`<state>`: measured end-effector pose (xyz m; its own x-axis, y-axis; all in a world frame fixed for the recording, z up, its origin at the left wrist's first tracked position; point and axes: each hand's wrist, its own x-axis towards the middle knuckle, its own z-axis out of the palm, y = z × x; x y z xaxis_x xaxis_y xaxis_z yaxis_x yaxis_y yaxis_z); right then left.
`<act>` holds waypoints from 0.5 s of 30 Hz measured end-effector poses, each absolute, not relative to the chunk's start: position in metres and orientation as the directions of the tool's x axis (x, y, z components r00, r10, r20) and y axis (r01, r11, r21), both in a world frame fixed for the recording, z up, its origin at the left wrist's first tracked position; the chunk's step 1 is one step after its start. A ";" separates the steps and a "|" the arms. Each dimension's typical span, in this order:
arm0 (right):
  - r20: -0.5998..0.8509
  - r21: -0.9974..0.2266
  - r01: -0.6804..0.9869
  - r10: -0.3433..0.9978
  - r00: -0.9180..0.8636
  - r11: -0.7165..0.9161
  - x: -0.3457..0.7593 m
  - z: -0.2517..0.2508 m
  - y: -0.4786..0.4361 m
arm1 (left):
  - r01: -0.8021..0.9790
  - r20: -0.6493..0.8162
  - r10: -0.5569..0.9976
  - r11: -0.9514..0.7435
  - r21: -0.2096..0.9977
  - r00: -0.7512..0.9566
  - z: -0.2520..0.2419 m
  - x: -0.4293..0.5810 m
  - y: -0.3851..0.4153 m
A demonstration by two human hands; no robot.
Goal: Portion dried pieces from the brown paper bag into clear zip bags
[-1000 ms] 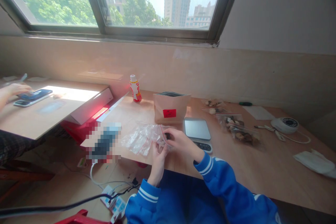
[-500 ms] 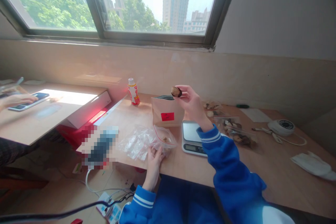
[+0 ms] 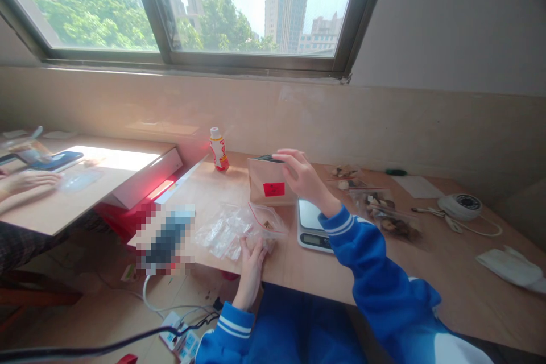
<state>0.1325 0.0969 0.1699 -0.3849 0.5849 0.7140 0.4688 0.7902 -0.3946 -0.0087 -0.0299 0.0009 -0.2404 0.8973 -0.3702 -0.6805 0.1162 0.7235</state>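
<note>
Bright daylight pours through the window (image 3: 239, 5), glaring on the left counter (image 3: 106, 154). A pixelated patch (image 3: 165, 236) hides one object. Edges bow outward; corners look soft.

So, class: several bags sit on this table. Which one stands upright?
The brown paper bag with the red label, under the right hand. The clear plastic bags lie flat.

**Paper, plastic and pale wood**

The standing pouch (image 3: 272, 182) is matt brown kraft paper. The zip bags (image 3: 232, 227) are thin, crinkled clear plastic that catches glints. The scale (image 3: 313, 222) has a smooth brushed-metal top. The table (image 3: 426, 273) is pale wood with a dull finish. The sleeves (image 3: 375, 273) are soft blue cloth.
</note>
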 end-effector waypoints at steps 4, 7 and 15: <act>0.511 -0.602 0.309 0.652 -0.560 0.736 0.133 0.141 0.059 | -0.689 -0.340 0.919 0.117 0.716 -0.198 0.009 -0.006 -0.033; 0.292 -0.659 0.340 0.644 -0.707 0.671 0.130 0.114 0.049 | -0.703 -0.289 0.945 0.102 0.704 -0.153 0.017 -0.005 -0.036; 0.242 -0.746 0.290 0.650 -0.720 0.600 0.132 0.100 0.044 | -0.648 -0.078 0.994 0.009 0.761 -0.078 0.034 -0.015 -0.038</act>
